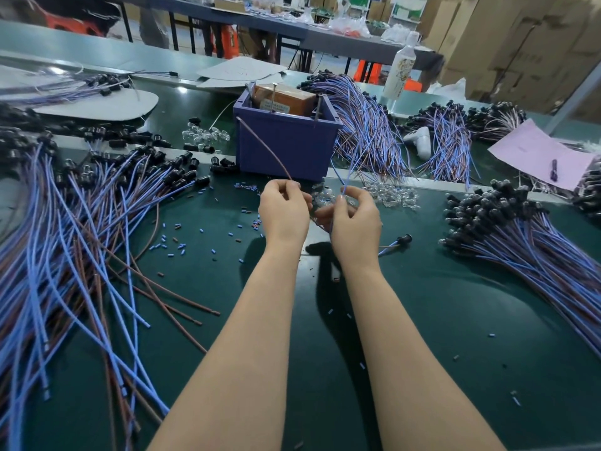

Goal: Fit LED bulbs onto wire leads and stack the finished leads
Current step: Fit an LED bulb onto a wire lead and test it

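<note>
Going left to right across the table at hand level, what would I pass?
Heap of loose wires → left hand, pinching a brown wire → right hand, pinching a blue wire → single lead with a black socket → stack of finished leads.

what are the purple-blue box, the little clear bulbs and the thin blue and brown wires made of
Purple-blue rectangular box: likely moulded plastic, matt, even colour, thick rim.
Small clear bulbs: glossy, see-through, bright glints; plastic or glass, cannot tell.
Thin brown wire and thin blue wire: matt flexible insulation, probably plastic, bending in loose curves.
</note>
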Available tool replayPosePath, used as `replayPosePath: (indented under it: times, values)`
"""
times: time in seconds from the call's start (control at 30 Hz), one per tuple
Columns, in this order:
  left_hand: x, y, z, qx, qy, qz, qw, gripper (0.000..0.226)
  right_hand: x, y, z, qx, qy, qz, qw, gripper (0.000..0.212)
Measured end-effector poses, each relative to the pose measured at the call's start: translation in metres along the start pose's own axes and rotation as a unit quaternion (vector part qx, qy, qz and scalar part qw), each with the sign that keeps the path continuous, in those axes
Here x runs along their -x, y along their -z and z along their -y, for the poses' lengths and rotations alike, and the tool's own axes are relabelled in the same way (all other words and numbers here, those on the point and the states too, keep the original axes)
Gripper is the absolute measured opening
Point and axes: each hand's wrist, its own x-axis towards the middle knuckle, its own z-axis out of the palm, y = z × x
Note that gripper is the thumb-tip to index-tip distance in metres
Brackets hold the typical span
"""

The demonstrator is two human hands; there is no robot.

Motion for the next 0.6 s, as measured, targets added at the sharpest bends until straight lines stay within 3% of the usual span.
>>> replayPosePath:
  times: [0.2,0.6]
  values:
    - [0.0009,0.0006,0.0001,-0.028,-0.040,0.006,0.999,0.016,0.0016,-0.0009,0.0003,0.072,0.038,0.037,0.996,0.023]
    - [0.0024,0.0012,0.0014,-0.042,-0.057,0.022,0.997,0.016,0.0008,0.0010,0.0001,0.115,0.049,0.043,0.991,0.026]
